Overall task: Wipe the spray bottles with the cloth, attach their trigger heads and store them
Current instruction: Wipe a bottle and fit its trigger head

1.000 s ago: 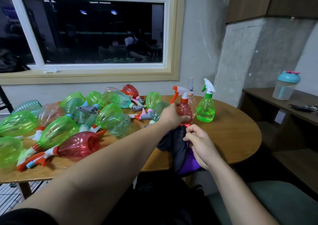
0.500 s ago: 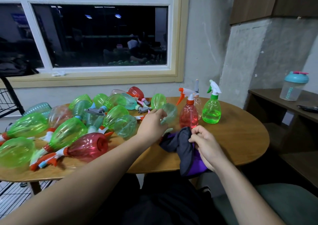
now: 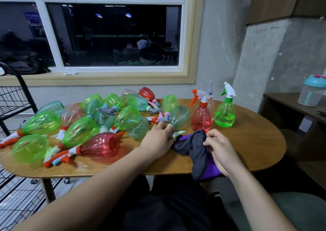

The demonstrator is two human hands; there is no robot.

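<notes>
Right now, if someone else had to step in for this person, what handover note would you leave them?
Left hand: on the neck of a pale bottle lying on the table; whether it grips is unclear.
Right hand: pinches the cloth at the table's near edge.
Done, apparently: red bottle, green bottle and clear bottle stand upright with heads on.
Left: the pale bottle, then the pile of lying bottles: wipe, fit heads, store.

Shaker [image 3: 310,96] cut off at rt edge; clear bottle [image 3: 211,107] mostly hidden behind upright red bottle [image 3: 201,119].
</notes>
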